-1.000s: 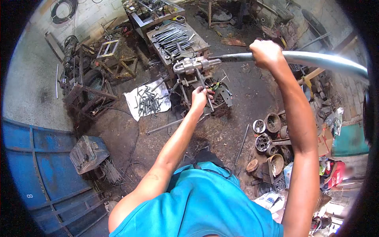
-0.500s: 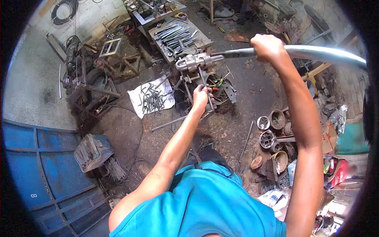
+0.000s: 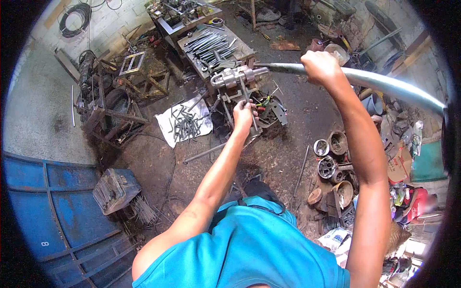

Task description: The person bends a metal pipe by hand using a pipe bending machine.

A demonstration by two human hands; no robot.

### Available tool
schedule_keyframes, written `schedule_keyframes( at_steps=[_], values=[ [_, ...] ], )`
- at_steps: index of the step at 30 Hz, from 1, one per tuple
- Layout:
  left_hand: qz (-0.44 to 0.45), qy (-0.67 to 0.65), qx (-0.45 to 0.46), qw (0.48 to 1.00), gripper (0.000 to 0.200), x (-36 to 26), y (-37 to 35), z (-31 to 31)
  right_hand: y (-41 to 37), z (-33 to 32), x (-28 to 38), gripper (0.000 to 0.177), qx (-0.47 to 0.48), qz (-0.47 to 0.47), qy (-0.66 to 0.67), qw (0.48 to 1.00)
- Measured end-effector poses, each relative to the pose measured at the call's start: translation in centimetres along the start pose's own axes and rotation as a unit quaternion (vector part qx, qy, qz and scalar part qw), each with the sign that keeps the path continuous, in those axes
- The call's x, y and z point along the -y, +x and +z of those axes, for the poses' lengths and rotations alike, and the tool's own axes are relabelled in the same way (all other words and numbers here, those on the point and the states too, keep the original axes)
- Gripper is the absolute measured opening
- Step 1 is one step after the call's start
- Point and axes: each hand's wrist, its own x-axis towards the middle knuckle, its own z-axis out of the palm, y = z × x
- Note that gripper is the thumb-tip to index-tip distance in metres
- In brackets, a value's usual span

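My left hand (image 3: 244,115) is closed around a thin metal bar (image 3: 245,94) that comes down from a steel clamping fixture (image 3: 235,78) at the workbench corner. Farther right, my right hand (image 3: 321,66) grips a long shiny metal pipe (image 3: 379,79), fingers wrapped over it. The pipe's narrow end reaches the fixture, and its thick end runs to the right edge. Many metal rods (image 3: 210,46) lie on the bench (image 3: 241,45) behind the fixture. Bent rods (image 3: 185,124) are piled on a white sheet (image 3: 166,117) on the floor.
Buckets and tins (image 3: 327,167) stand on the floor at the right, near a cardboard box (image 3: 399,165). A person in red (image 3: 417,205) is at the far right. Metal frames (image 3: 156,79) and a crate of rods (image 3: 115,189) are at the left, beside a blue metal door (image 3: 72,211).
My right hand and the pipe have moved slightly; the pipe's outer end at the right sits lower in view. The surroundings have shifted a little with the camera. Both grips look unchanged.
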Motion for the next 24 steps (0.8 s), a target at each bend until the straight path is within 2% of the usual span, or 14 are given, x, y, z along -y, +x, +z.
schedule_keyframes(
  at_steps=[3, 5, 10, 13, 18, 22, 24],
  values=[
    [0.026, 0.016, -0.017, 0.999, 0.014, -1.2, 0.2, 0.5, 0.0, 0.9, -0.1, 0.017, -0.006, -0.003, 0.007, 1.000],
    [0.034, 0.037, 0.004, 0.999, 0.014, -0.9, -0.3, 0.2, 0.1, 0.9, -0.3, 0.016, -0.011, -0.003, 0.012, 1.000],
    [-0.002, 0.017, 0.008, 1.000, 0.015, 1.2, -0.7, -0.3, -0.6, -1.1, 0.4, 0.015, 0.072, -0.003, 0.020, 0.997],
    [-0.016, 0.009, -0.005, 1.000, 0.016, 1.3, -0.3, -0.6, 0.1, 0.1, 0.1, 0.019, 0.021, -0.004, 0.031, 0.999],
    [-0.015, 0.008, -0.002, 1.000, 0.017, 1.1, 0.0, -0.8, 1.0, 0.2, -0.3, 0.022, 0.038, -0.005, 0.038, 0.999],
    [-0.046, -0.083, 0.030, 0.995, 0.017, 1.3, 0.6, -1.3, 1.6, -0.7, -0.3, 0.022, 0.071, 0.001, 0.019, 0.997],
    [-0.048, -0.197, 0.081, 0.976, 0.017, 1.2, 1.2, -1.6, 1.7, -1.0, -0.2, 0.022, 0.083, 0.000, 0.015, 0.996]
  ],
)
